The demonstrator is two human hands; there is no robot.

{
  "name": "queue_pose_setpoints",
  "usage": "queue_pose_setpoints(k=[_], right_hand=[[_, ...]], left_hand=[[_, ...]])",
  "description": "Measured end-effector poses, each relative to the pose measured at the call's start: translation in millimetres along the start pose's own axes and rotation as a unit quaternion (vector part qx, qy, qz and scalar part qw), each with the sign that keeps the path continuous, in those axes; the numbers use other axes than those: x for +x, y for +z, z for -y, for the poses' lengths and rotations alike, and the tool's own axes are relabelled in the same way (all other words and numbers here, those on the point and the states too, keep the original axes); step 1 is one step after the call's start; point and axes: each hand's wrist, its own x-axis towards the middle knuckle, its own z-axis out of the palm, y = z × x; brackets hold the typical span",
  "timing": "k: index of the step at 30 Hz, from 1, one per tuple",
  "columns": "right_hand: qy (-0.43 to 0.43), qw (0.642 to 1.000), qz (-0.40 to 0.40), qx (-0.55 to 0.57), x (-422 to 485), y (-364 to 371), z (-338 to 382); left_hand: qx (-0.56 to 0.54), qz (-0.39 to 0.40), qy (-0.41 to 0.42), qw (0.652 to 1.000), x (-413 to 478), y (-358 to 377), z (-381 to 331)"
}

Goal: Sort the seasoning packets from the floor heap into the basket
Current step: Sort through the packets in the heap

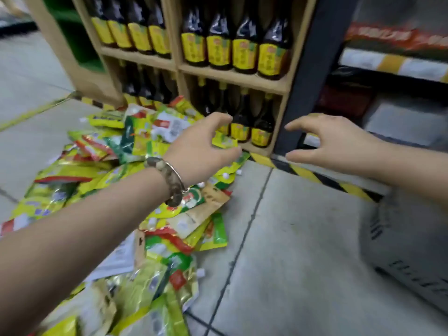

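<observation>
Reaching stage, I judged: left hand (pixel 203 151) and right hand (pixel 339 141) hovered half-open, empty. The packet heap (pixel 72 185) lay at nine o'clock, the basket (pixel 400 238) at four. Next: pinch one packet.

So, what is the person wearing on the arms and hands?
No sleeves or gloves are in view. At the left hand the wrist carries a bracelet of mottled brown beads and a thin metal bangle. Nothing worn shows on the right hand.
</observation>
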Motion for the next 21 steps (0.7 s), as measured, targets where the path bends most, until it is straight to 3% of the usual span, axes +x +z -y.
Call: queue_pose_setpoints(k=[5,11,16,21], right_hand=[[-0.06,0.992,0.094,-0.064,60.0,87.2,74.3],[-0.092,0.984,0.151,0.034,125.8,188.7,148.7],[-0.058,0.991,0.098,0.065,187.1,241.7,176.5],[-0.025,0.998,-0.012,-0.062,231.4,279.1,166.9]], left_hand=[[0.045,0.013,-0.117,0.992,-49.2,-23.0,108.1],[0.025,-0.033,-0.213,0.976,-82.6,-34.3,215.2],[-0.037,-0.088,-0.263,0.96,-77.7,-25.5,277.2],[-0.11,-0.121,-0.298,0.941,-54.5,-5.2,303.5]])
